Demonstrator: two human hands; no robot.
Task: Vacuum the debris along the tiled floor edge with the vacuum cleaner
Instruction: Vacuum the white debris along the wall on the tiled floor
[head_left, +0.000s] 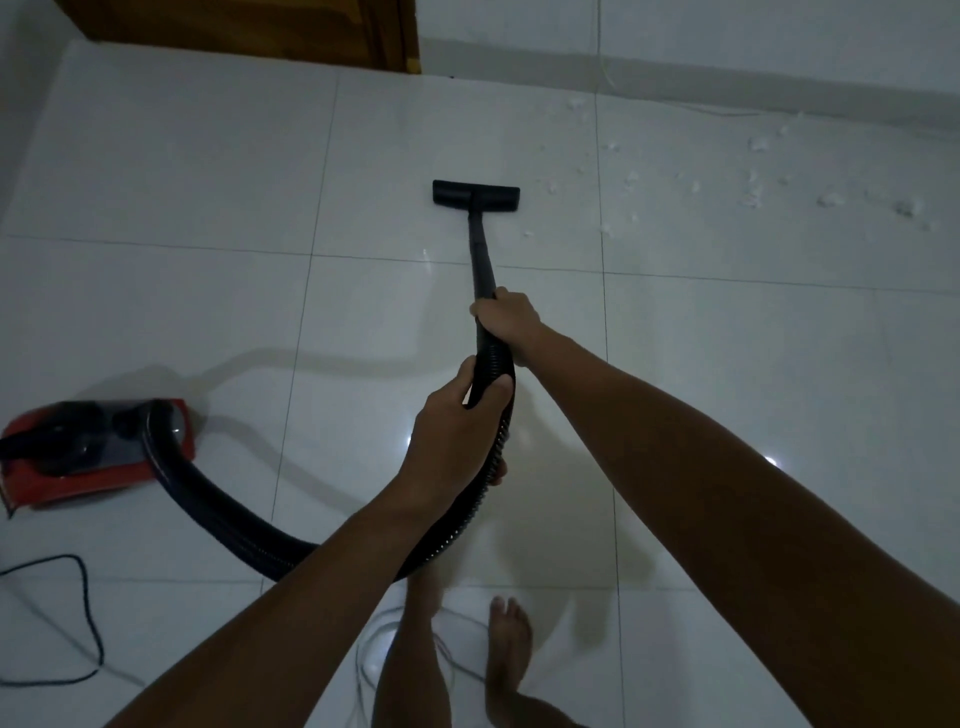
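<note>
A black vacuum wand ends in a flat floor nozzle resting on the white tiles. My right hand grips the wand's upper end. My left hand grips the ribbed black hose just below it. The hose curves left to the red canister vacuum on the floor. White fluffy debris lies scattered to the right of the nozzle, near the wall's base.
A wooden door stands at the top left. A black power cord loops at the lower left and a thin white cable lies by my bare feet. A thin wire runs along the wall.
</note>
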